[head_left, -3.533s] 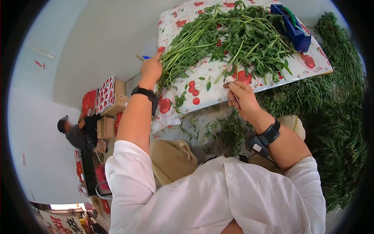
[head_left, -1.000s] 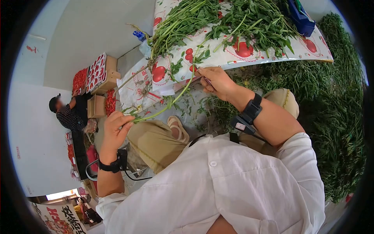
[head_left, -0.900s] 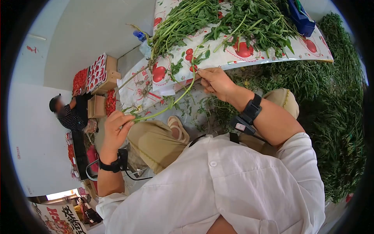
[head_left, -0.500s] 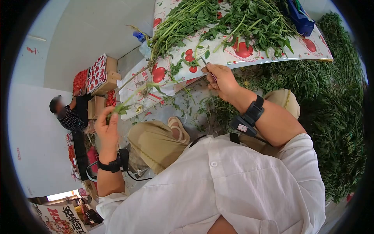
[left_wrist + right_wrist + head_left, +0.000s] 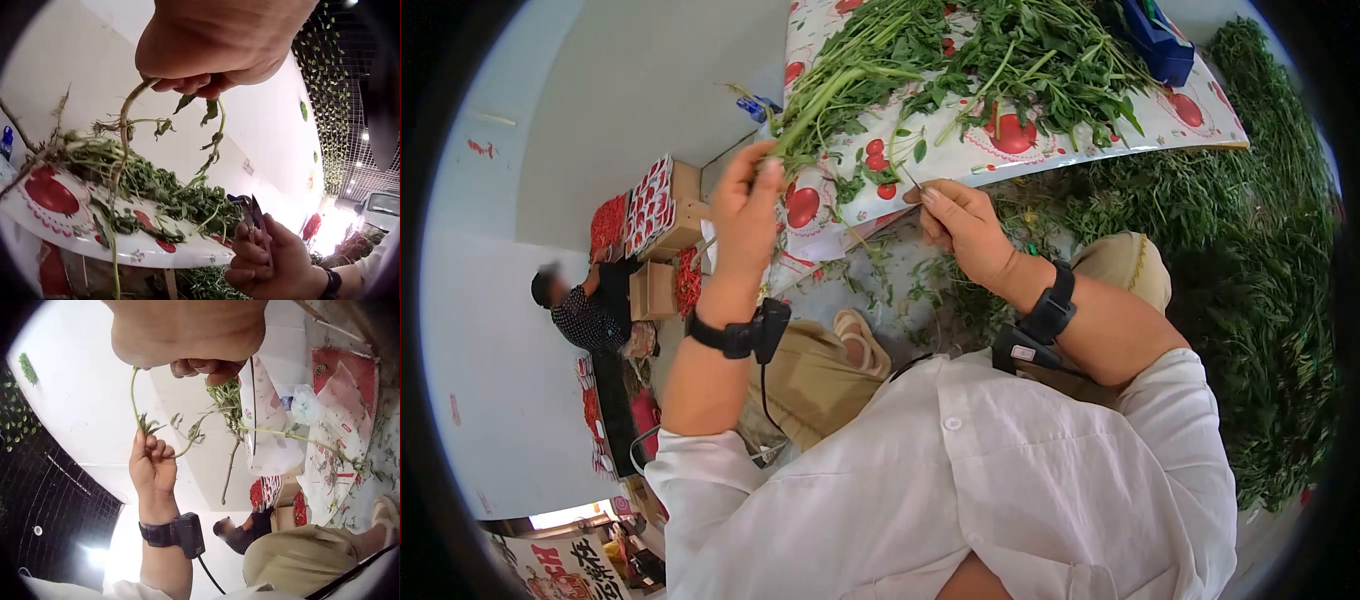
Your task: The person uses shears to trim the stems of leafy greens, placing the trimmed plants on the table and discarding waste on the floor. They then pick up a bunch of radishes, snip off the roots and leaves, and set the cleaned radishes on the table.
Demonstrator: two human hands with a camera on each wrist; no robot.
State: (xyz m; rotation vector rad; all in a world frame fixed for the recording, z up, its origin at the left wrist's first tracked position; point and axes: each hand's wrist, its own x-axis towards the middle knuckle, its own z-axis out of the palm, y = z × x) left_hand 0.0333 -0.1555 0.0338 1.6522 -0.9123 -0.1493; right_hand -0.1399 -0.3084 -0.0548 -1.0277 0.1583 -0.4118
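My left hand point(image 5: 745, 205) is raised at the table's left end, beside the near ends of the green stems point(image 5: 825, 105). In the left wrist view its fingers grip thin leafy stems point(image 5: 125, 119) that hang below the palm. My right hand point(image 5: 970, 225) is by the front edge of the table point(image 5: 960, 160) and holds small scissors point(image 5: 253, 215), the pointed blades showing past the fingers in the left wrist view. A pile of leafy green stems point(image 5: 1040, 75) covers the back of the flowered tablecloth.
A dark blue tape dispenser point(image 5: 1155, 45) stands at the table's right end. Heaped greens point(image 5: 1250, 330) cover the floor on the right, with clippings point(image 5: 880, 270) below the table. A person point(image 5: 585, 305) sits far left near boxes point(image 5: 665, 235) of red goods.
My left hand drew a long stem back from the table toward my left, then lifted it off the right hand. Now it is up at the table's left end. The right hand moved little.
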